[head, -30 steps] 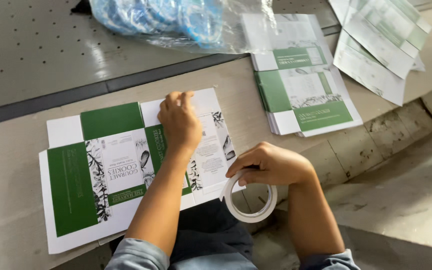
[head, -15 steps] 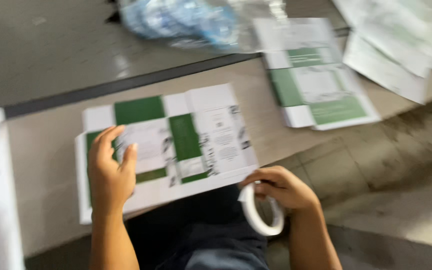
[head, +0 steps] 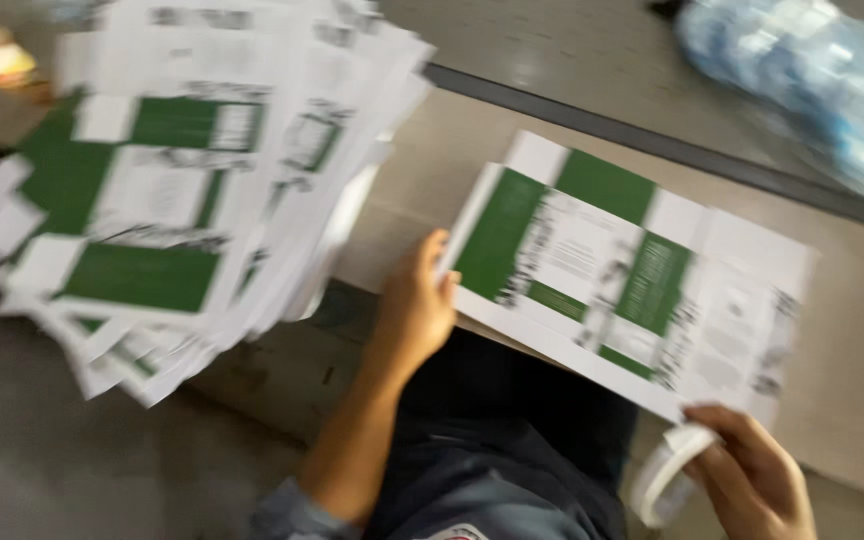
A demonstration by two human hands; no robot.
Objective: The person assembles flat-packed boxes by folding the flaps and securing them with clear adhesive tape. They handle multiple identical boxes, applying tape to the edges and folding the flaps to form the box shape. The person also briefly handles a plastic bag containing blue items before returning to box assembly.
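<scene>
A flat green-and-white printed carton blank [head: 632,280] lies over the near edge of the bench. My left hand [head: 414,305] grips its left end, thumb on top. My right hand [head: 752,480] is at the blank's right near corner and holds a white roll of tape [head: 667,470], which hangs below the bench edge. The picture is blurred by head motion.
A big fanned stack of the same green-and-white blanks [head: 182,190] lies at the left, overhanging the bench. A clear plastic bag with blue rolls [head: 802,80] sits at the far right. A dark groove [head: 652,145] crosses the bench [head: 852,350] behind the blank.
The view has swung left, bringing the big stack into sight. My left hand slid from the blank's middle to its left end and took hold. My right hand kept the tape roll.
</scene>
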